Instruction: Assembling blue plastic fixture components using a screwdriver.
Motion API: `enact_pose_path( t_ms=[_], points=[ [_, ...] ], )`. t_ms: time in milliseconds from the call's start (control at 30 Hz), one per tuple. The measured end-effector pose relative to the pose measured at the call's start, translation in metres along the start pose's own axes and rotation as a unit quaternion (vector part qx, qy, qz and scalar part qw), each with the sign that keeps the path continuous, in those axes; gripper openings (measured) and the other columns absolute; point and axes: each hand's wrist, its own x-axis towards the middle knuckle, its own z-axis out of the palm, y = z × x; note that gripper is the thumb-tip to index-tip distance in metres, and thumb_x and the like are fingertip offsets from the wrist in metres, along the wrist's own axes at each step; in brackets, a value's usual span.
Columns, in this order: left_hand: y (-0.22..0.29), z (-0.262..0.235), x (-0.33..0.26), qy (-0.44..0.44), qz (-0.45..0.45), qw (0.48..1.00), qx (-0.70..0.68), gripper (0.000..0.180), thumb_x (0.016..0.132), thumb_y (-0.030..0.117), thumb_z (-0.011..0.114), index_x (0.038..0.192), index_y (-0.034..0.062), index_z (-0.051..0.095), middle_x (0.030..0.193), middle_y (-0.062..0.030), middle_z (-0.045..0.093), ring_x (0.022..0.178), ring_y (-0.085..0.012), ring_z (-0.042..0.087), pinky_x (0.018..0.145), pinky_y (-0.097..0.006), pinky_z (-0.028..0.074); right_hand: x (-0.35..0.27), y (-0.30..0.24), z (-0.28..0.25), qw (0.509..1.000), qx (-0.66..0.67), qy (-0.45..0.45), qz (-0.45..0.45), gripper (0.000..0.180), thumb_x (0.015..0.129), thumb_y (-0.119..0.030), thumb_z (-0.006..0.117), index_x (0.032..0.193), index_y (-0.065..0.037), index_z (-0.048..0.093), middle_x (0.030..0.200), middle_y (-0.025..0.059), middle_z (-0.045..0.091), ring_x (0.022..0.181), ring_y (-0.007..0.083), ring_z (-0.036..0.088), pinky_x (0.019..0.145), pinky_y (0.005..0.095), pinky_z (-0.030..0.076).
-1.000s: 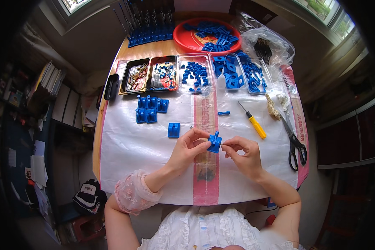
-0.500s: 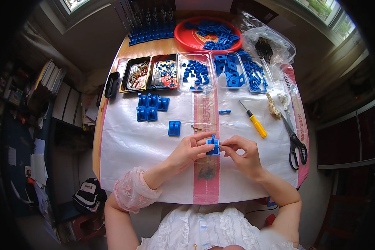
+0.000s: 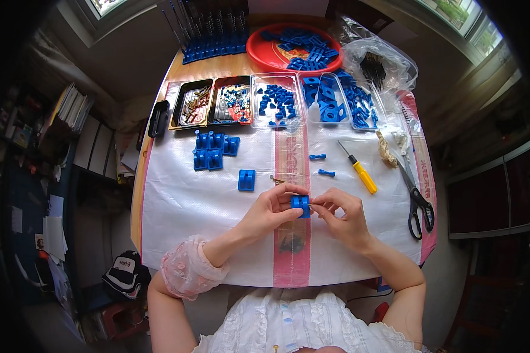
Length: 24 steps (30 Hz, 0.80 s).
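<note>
My left hand grips a small blue plastic bracket between thumb and fingers, near the front middle of the table. At the bracket's right side, my right hand is closed in a pinch on a thin metal pin whose tip meets the bracket. Just beyond the left fingers lies a brass-coloured screw. A similar blue bracket sits alone to the left. Two short blue levers, one farther and one nearer, lie beyond my right hand.
Several assembled blue brackets stand left. Trays of screws and blue parts line the back, before a red basin. A yellow-handled screwdriver and black scissors lie right.
The blue lever that stood up from the bracket is out of it; a second lever now lies on the table beyond my right hand. Both hands stay nearly in place.
</note>
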Motion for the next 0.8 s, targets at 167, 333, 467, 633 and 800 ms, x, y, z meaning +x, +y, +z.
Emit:
enact_pose_path(
  t_ms=[167,333,467,633,800],
  points=[
    [0.000,0.003,0.000,0.018,0.022,0.999,0.037,0.039,0.098,0.003,0.069,0.133,0.0002,0.052,0.128,-0.0143,0.068,0.118,-0.0200,0.068,0.104,-0.033,0.055,0.001,-0.002,0.000,1.000,-0.013,-0.006,0.002,0.013,0.088,-0.002,0.079,0.101,-0.003,0.076,0.092,0.0068,0.074,0.072,0.0163,0.071,0.057,0.0272,0.053],
    [0.004,0.004,-0.001,0.021,-0.001,1.000,0.016,0.040,0.099,0.004,0.069,0.134,0.0004,0.050,0.129,-0.0140,0.067,0.119,-0.0202,0.067,0.104,-0.034,0.055,0.001,-0.001,0.001,1.000,-0.018,-0.003,0.009,0.012,0.089,-0.003,0.079,0.100,-0.003,0.075,0.092,0.0062,0.074,0.072,0.0161,0.071,0.057,0.0274,0.053],
    [0.001,0.003,-0.001,0.021,0.008,0.999,0.033,0.042,0.099,0.005,0.069,0.136,0.0023,0.049,0.130,-0.0136,0.067,0.118,-0.0183,0.067,0.099,-0.032,0.058,0.001,-0.002,0.000,0.999,-0.028,-0.009,0.014,0.013,0.089,-0.004,0.078,0.102,-0.005,0.075,0.091,0.0056,0.074,0.071,0.0149,0.070,0.057,0.0270,0.053],
    [-0.003,0.000,0.000,0.011,0.011,0.999,0.042,0.045,0.099,0.005,0.071,0.138,0.0039,0.048,0.132,-0.0136,0.068,0.115,-0.0168,0.067,0.094,-0.030,0.059,0.002,-0.007,-0.002,0.999,-0.033,-0.018,0.016,0.018,0.089,-0.007,0.079,0.107,-0.006,0.074,0.089,0.0047,0.073,0.069,0.0122,0.070,0.054,0.0259,0.051],
    [-0.001,0.003,-0.002,0.020,0.015,0.998,0.064,0.043,0.099,0.003,0.069,0.136,0.0046,0.048,0.132,-0.0128,0.068,0.118,-0.0158,0.066,0.094,-0.030,0.059,0.011,-0.013,-0.014,0.994,-0.108,0.027,-0.001,0.021,0.088,-0.007,0.079,0.108,-0.005,0.072,0.093,0.0066,0.071,0.082,0.0199,0.068,0.068,0.0337,0.053]
  ],
)
